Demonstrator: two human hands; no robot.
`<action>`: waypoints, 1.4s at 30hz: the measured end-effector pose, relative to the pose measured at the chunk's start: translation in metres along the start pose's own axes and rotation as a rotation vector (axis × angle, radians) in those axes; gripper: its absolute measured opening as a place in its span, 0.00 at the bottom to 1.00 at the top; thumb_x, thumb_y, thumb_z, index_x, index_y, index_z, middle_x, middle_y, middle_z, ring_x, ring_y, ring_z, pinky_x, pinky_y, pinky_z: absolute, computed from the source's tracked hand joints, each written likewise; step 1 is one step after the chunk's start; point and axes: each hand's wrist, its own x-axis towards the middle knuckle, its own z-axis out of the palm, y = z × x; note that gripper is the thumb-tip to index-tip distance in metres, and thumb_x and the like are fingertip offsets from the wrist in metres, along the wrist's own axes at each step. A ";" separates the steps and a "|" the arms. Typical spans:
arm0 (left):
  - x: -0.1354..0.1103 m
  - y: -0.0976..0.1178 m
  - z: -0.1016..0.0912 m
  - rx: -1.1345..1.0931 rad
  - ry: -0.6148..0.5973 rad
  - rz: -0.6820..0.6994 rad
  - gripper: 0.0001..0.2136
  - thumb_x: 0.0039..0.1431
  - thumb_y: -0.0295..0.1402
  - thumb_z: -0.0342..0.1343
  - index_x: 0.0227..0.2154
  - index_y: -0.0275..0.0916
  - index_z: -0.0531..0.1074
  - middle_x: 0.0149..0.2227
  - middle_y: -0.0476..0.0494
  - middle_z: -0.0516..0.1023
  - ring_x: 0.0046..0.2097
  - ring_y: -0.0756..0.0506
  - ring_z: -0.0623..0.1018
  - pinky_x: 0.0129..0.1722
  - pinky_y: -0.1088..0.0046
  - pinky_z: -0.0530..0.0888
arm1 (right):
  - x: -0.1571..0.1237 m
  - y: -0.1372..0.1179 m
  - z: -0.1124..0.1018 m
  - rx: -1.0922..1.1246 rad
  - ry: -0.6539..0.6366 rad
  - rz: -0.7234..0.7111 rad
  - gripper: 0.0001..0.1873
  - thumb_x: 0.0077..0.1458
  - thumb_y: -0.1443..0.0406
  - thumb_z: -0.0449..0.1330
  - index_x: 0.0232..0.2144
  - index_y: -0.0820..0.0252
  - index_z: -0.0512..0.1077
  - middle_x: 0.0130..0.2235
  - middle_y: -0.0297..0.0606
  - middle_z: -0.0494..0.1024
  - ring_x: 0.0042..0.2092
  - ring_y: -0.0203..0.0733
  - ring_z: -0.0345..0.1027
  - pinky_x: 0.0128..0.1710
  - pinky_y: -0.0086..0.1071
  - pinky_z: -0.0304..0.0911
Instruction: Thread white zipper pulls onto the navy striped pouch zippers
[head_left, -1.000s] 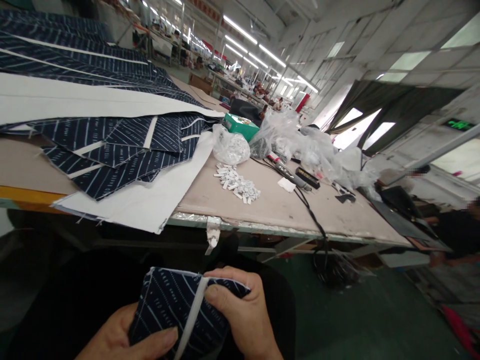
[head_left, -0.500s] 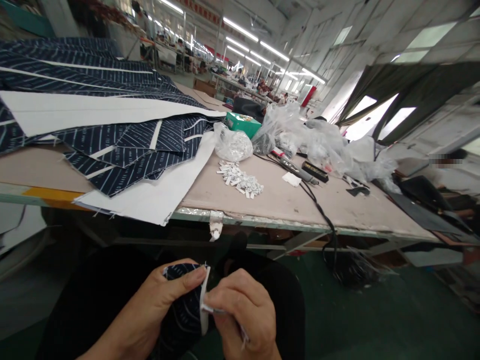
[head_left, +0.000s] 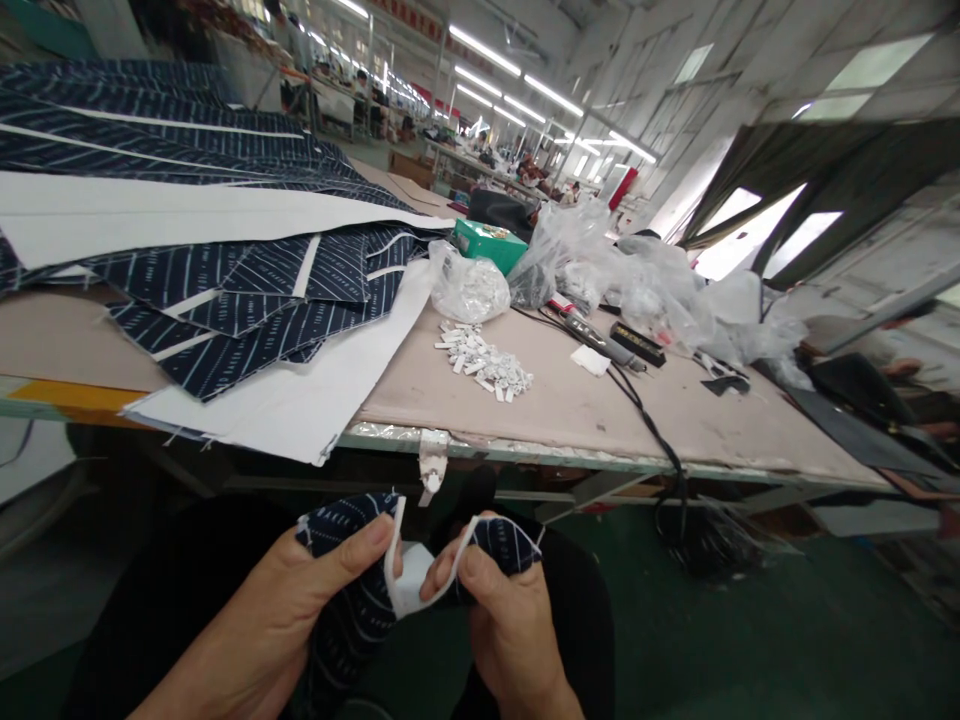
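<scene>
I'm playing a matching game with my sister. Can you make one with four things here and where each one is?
1 striped cloth piece
2 green box
3 little white tags
4 black cable

A draped over the front edge of the table
B heaped mid-table
C pinched between the left hand and the right hand
D at the back, beside the plastic bags

Pairs: 1-C, 2-D, 3-B, 4-A

Single view from the head, facing forward and down, seemingly rolled a little. Very close to left hand and right hand at 6 o'clock; table farther, toward 12.
</scene>
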 end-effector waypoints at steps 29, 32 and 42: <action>0.016 0.024 0.022 0.186 -0.044 0.026 0.15 0.47 0.47 0.75 0.26 0.39 0.86 0.23 0.44 0.84 0.30 0.42 0.79 0.35 0.70 0.77 | 0.044 -0.011 0.019 -0.028 0.087 0.317 0.17 0.36 0.57 0.68 0.08 0.60 0.72 0.11 0.36 0.69 0.16 0.33 0.59 0.21 0.27 0.58; 0.021 0.022 0.019 0.179 -0.092 0.049 0.15 0.47 0.46 0.76 0.24 0.38 0.86 0.23 0.44 0.85 0.28 0.44 0.78 0.32 0.72 0.76 | 0.045 -0.011 0.020 -0.009 0.087 0.326 0.16 0.36 0.57 0.68 0.09 0.60 0.72 0.11 0.35 0.68 0.16 0.34 0.59 0.20 0.28 0.57; 0.024 0.021 0.018 0.185 -0.109 0.061 0.14 0.49 0.45 0.74 0.22 0.38 0.85 0.23 0.43 0.85 0.28 0.43 0.79 0.32 0.71 0.76 | 0.046 -0.009 0.015 0.040 0.029 0.318 0.16 0.38 0.58 0.69 0.09 0.60 0.73 0.11 0.35 0.69 0.15 0.34 0.58 0.19 0.30 0.56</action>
